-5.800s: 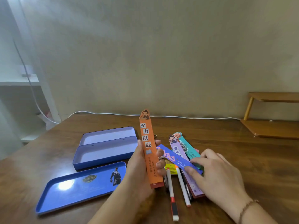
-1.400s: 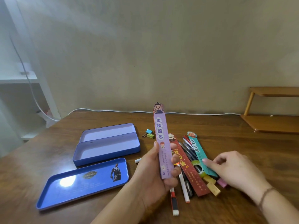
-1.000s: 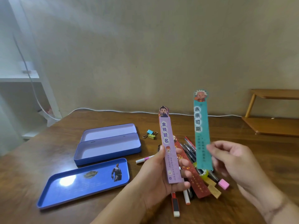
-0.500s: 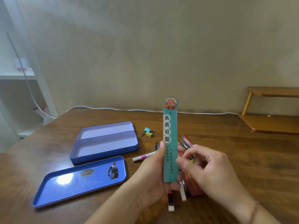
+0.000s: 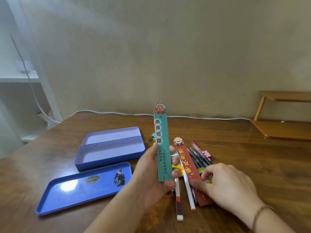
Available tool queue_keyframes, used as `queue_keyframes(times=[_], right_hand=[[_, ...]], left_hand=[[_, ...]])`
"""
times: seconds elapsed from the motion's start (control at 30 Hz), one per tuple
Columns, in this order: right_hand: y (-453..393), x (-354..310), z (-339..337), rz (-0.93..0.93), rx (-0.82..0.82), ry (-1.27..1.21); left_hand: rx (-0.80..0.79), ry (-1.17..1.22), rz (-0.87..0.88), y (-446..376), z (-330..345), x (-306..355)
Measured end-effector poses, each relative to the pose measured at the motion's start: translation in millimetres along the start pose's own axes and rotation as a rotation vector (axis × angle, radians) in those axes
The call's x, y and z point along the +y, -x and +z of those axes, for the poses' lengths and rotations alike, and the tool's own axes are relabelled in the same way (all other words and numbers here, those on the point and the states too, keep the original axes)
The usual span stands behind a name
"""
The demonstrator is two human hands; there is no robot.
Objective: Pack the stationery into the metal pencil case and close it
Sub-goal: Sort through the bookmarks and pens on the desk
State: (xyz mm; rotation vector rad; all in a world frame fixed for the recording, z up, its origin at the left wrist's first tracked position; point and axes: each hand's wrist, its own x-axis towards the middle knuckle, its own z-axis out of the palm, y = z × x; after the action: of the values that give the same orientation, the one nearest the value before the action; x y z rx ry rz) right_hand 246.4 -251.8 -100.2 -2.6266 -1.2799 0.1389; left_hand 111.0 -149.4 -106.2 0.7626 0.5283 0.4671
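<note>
My left hand [image 5: 151, 175] grips a stack of bookmarks upright, the teal bookmark [image 5: 161, 145] facing me. On the table beside it lies a red bookmark [image 5: 186, 163], and my right hand [image 5: 225, 184] pinches its lower part. Under and around the red one lie white markers [image 5: 187, 187], dark pens [image 5: 198, 157] and a pink binder clip [image 5: 207, 153]. The blue metal pencil case [image 5: 109, 155] stands open to the left, with an inner tray [image 5: 111, 134] behind it. Its printed lid [image 5: 84, 187] lies flat in front.
A small binder clip [image 5: 151, 137] lies behind my left hand. A white cable [image 5: 202, 117] runs along the table's far edge by the wall. A wooden shelf [image 5: 284, 126] stands at the back right.
My right hand passed the teal bookmark onto the stack in my left hand, then dropped back to the table and took hold of the red bookmark.
</note>
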Motion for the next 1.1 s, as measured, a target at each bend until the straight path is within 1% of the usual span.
queue_keyframes(times=[0.1,0.17,0.2,0.27,0.33,0.37,0.4,0.43,0.5,0.53,0.57,0.6,0.67,0.7,0.73,0.83,0.87,0.9,0.97,1.0,1.07,1.1], right_hand=[[0,3,-2,0.011,0.044,-0.025],[-1,9,-1,0.009,0.116,-0.111],[-2,13,0,-0.010,0.157,-0.206],[0,15,-1,-0.076,0.198,-0.539],[4,10,-2,-0.094,0.096,-0.928],[7,6,-3,-0.096,0.043,-1.046],[9,3,-2,-0.100,0.027,-1.094],[10,3,-2,-0.106,0.063,-1.104],[11,4,-5,-0.091,0.193,-1.052],[11,5,-7,-0.083,0.210,-1.071],[12,6,-8,-0.078,0.185,-1.133],[14,5,-8,-0.065,0.127,-1.191],[17,-2,-5,-0.053,0.061,-1.178],[18,-6,-3,-0.061,0.069,-1.147],[19,-8,1,-0.089,0.104,-1.065],[20,-7,7,-0.207,0.305,-0.613],[18,-4,7,-0.221,0.361,-0.555],[18,-1,6,-0.244,0.408,-0.565],[14,4,2,-0.251,0.492,-0.742],[10,7,-1,-0.225,0.490,-0.862],[6,12,-8,-0.189,0.404,-1.077],[5,13,-10,-0.198,0.380,-1.143]], left_hand=[[0.028,-0.030,0.008,1,2,0],[0.030,-0.037,0.015,2,3,0],[0.026,-0.039,0.017,1,4,0],[0.014,-0.056,0.019,1,6,-1],[0.007,-0.109,0.023,1,9,-4],[0.006,-0.153,0.017,2,11,-6],[-0.001,-0.211,0.004,3,13,-7],[-0.014,-0.281,-0.009,5,15,-8],[-0.035,-0.396,-0.026,6,17,-8],[-0.030,-0.417,-0.022,7,17,-8],[-0.026,-0.419,-0.014,7,19,-8],[-0.029,-0.413,-0.002,8,19,-9],[-0.055,-0.375,0.014,9,24,-12],[-0.075,-0.342,0.021,9,26,-14],[-0.093,-0.315,0.031,8,26,-16],[-0.140,-0.307,-0.012,5,22,-17],[-0.150,-0.310,-0.043,5,19,-16],[-0.153,-0.322,-0.067,6,16,-14],[-0.149,-0.423,-0.088,6,11,-10],[-0.154,-0.502,-0.092,7,9,-9],[-0.177,-0.626,-0.103,9,9,-6],[-0.193,-0.655,-0.106,10,9,-6]])
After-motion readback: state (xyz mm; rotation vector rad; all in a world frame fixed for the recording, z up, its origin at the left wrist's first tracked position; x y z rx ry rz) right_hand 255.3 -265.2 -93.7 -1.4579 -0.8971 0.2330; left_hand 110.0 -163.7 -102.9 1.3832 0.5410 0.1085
